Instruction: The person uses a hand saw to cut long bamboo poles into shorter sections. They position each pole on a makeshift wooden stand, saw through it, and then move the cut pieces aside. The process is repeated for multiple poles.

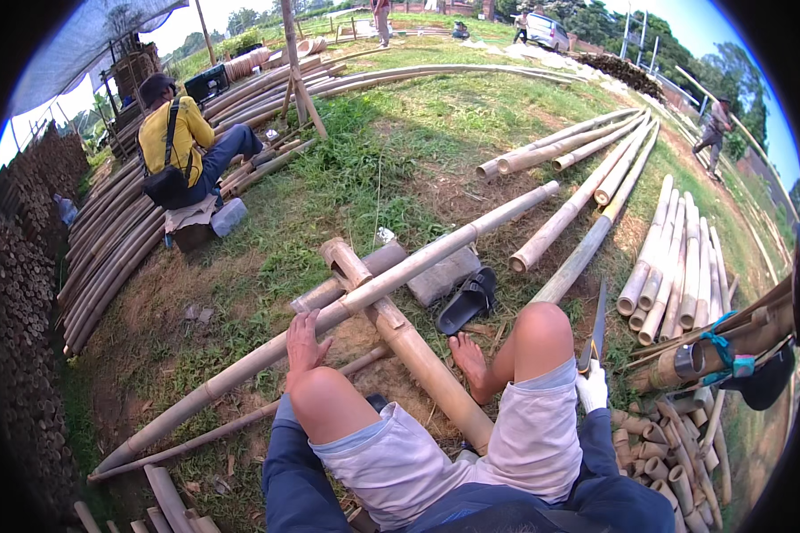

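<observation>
A long bamboo pole (pixel 453 245) lies slantwise before me, its far end raised to the right. My bare left hand (pixel 306 346) is closed over it, fingers across the top and thumb on the near side. The pole rests across a thick notched bamboo support (pixel 422 362), whose near end is between my legs. In a white glove, my right hand (pixel 593 387) is closed round the handle of a handsaw (pixel 600 324) beside my right knee. The saw's blade points up and away, apart from the pole. A thinner bamboo stick (pixel 240 425) lies below the pole.
A black sandal (pixel 468 302) lies by a stone block (pixel 444 275). Bamboo poles (pixel 587 191) spread ahead; shorter ones (pixel 676 266) lie right. Cut bamboo pieces (pixel 662 453) pile at lower right. A person in yellow (pixel 171 138) sits at left; another (pixel 713 133) walks at far right.
</observation>
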`<state>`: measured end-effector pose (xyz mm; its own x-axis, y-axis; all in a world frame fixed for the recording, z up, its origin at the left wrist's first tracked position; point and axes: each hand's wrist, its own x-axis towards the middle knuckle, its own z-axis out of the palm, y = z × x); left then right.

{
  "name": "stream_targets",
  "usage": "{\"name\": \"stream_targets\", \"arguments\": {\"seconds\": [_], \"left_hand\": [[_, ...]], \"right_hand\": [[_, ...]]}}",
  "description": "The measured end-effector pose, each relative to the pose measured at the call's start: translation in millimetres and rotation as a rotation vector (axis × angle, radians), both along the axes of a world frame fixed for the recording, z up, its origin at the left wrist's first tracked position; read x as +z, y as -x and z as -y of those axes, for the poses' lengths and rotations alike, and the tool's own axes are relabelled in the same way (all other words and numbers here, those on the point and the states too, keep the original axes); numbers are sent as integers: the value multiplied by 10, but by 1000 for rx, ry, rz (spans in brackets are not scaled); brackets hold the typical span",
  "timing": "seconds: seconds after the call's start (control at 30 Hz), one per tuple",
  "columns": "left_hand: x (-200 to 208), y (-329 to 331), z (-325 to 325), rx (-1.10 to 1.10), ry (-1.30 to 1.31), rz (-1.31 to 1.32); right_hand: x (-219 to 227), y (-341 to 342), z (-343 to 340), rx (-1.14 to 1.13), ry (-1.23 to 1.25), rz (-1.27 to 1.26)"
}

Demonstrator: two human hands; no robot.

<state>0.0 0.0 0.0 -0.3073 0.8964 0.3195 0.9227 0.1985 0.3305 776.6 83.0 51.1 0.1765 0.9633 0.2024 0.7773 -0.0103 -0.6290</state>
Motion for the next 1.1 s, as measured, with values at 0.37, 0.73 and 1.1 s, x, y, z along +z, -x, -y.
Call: {"name": "stream_targets", "arguments": {"seconds": [0.37,0.73,1.1], "left_hand": [[-115,-43,-462,83,196,-77],[-73,-64,-346,129,169,-156],[187,131,-763,-43,329,-12]], "right_hand": [[2581,1138,1699,581,-252,-911],[1390,3551,797,730,526,-830],[291,4317,470,855,541,-750]]}}
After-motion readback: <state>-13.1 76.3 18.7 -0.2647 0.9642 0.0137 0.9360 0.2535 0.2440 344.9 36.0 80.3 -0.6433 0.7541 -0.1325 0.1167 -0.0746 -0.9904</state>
